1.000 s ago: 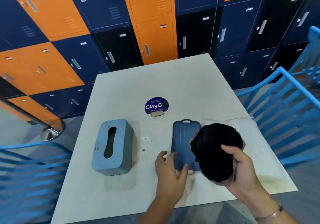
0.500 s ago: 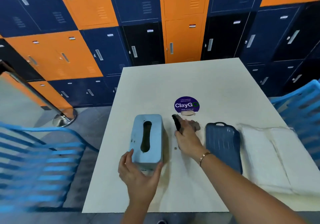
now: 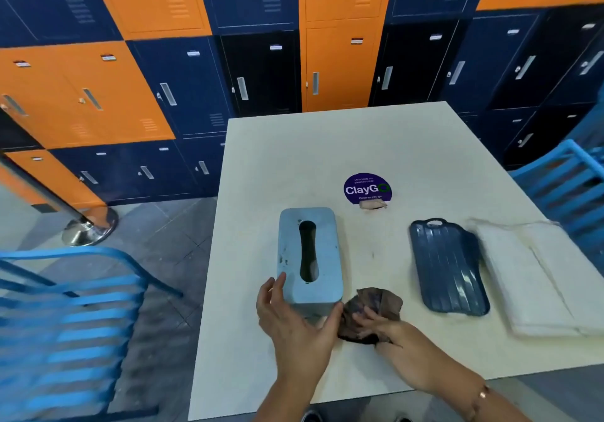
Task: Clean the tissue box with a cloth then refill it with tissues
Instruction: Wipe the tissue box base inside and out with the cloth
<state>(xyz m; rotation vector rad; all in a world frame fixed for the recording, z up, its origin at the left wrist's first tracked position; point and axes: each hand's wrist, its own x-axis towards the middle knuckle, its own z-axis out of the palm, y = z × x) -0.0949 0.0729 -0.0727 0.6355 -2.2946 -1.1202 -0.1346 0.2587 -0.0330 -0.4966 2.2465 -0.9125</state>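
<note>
A light blue tissue box [image 3: 309, 251] with a dark slot on top stands on the cream table [image 3: 376, 147]; dark smudges mark its left side. My left hand [image 3: 291, 320] cups its near end, thumb on the right corner, fingers spread by the left corner. My right hand [image 3: 389, 333] holds a dark brownish cloth [image 3: 372, 307] on the table just right of the box's near end. The box's dark blue ribbed base lid [image 3: 449, 268] lies flat to the right. A white stack of tissues [image 3: 536, 278] lies beyond it at the table's right edge.
A purple round ClayGo sticker [image 3: 366, 188] sits mid-table with a torn scrap below it. Blue slatted chairs stand at left [image 3: 65, 317] and right [image 3: 568, 186]. Orange and navy lockers fill the wall behind. A stanchion base [image 3: 90, 227] stands on the floor at left.
My left hand moved from the lid to the tissue box's near end. My right hand carried the cloth from above the lid over to the box and down beside its near end.
</note>
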